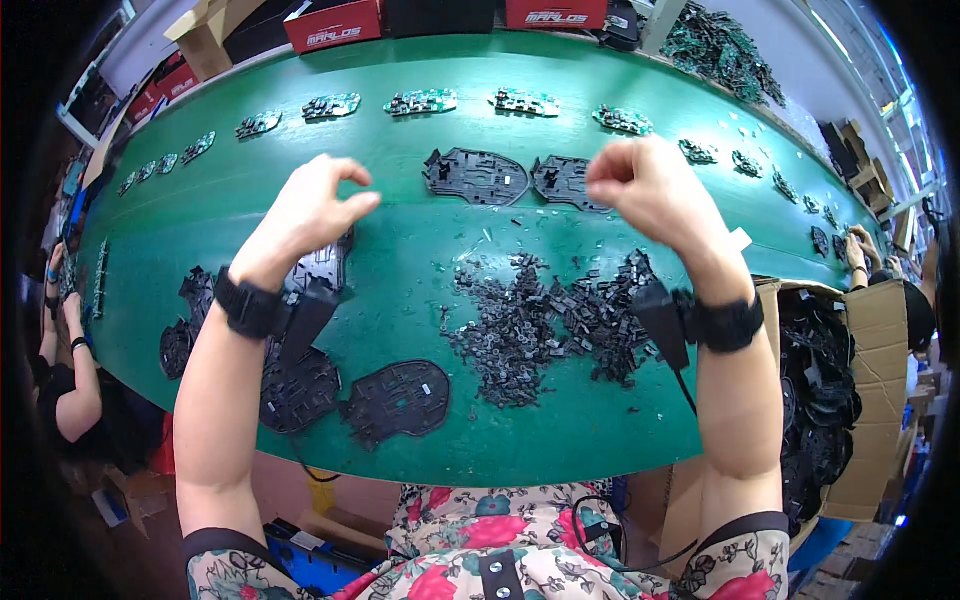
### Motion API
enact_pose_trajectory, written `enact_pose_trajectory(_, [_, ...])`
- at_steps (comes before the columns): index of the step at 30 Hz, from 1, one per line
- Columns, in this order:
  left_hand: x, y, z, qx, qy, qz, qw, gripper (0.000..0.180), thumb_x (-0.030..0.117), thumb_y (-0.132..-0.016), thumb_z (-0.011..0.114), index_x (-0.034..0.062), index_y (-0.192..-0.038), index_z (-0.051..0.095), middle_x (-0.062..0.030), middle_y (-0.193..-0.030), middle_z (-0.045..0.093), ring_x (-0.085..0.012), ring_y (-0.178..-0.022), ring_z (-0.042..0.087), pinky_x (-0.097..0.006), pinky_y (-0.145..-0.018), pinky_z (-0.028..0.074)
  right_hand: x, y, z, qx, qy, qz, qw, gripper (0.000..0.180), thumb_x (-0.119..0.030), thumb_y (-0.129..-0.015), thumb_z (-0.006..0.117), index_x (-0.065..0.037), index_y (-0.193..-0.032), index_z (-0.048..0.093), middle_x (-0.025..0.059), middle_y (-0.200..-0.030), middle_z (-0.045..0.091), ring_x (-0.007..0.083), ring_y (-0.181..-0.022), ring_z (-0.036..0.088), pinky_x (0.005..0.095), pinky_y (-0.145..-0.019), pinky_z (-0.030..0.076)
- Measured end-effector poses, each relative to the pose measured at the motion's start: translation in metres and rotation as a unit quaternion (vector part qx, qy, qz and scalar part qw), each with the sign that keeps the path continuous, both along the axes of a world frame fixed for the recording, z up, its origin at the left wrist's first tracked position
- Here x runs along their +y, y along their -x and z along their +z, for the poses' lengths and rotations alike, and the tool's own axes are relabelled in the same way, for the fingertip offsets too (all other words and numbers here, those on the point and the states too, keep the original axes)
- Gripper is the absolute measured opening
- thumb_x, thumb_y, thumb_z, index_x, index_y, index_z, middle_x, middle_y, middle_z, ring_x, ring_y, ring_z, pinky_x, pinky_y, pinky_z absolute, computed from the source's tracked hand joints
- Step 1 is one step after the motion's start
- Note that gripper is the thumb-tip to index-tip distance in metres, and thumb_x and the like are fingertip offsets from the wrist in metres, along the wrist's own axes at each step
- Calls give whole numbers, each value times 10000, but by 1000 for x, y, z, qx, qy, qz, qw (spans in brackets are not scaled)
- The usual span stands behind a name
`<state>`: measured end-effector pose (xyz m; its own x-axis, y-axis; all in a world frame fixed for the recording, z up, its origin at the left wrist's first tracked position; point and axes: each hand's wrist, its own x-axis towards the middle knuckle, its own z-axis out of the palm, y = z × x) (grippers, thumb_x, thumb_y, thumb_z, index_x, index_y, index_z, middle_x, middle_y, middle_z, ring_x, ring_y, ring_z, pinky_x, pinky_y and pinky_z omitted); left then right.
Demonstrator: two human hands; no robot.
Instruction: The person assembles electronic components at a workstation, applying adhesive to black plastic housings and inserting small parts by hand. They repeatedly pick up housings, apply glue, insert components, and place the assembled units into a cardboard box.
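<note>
My left hand [312,207] hovers over the left half of the green table, thumb and index finger apart with nothing between them. My right hand [655,185] has its fingers curled together at the right end of a black plastic shell [560,182]; whether they grip anything is hidden. Beside that shell lies a second black plastic shell [476,176], its ribbed inside facing up. A loose pile of small black parts [520,330] spreads between my forearms. Closer to me are more black shells, one [398,402] near the front edge and another [300,392] partly behind my left wrist.
Green circuit boards [421,102] stand in a row along the far side. A cardboard box [875,350] of black shells is at my right. Red boxes [335,25] and a heap of circuit boards [720,52] line the back. Other people's hands work at both sides.
</note>
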<state>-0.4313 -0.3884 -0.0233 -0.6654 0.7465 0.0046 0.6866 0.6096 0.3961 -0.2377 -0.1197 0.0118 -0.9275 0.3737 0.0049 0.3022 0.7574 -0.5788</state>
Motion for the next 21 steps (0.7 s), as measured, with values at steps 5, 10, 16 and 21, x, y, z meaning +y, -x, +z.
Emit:
enact_pose_trajectory(5, [-30, -15, -17, 16, 30, 22, 999, 478, 230, -746, 741, -4, -1141, 606, -207, -1232, 537, -374, -1164, 480, -425, -1010, 388, -7, -42, -28, -32, -18, -19, 999, 110, -58, -708, 689, -9, -804, 704, 180, -751, 675, 297, -734, 675, 362, -710, 519])
enact_pose_trajectory(10, [-30, -26, -14, 50, 96, 32, 994, 640, 336, -737, 755, 98, -1286, 528, -151, -1370, 430, -335, -1279, 383, -513, -1023, 350, -12, -53, -52, -33, 15, -2, 999, 134, -23, -685, 710, -17, -817, 692, 163, -769, 665, 295, -755, 659, 361, -709, 507])
enact_pose_trajectory(16, [-29, -13, -21, 34, 67, 38, 996, 544, 274, -732, 755, 60, -1204, 588, -150, -1233, 543, -341, -1181, 454, -414, -997, 403, -17, -46, -55, -56, -1, 31, 998, 106, 5, -700, 685, -2, -793, 634, 162, -765, 643, 316, -754, 633, 385, -679, 486])
enact_pose_trajectory(21, [-18, -11, -22, 64, 42, 66, 995, 349, 234, -746, 744, 39, -1028, 678, -156, -1086, 599, -317, -1031, 544, -407, -913, 451, -18, -45, -49, 1, -62, 27, 998, 146, 8, -733, 661, -19, -875, 680, 159, -756, 636, 329, -745, 625, 392, -691, 484])
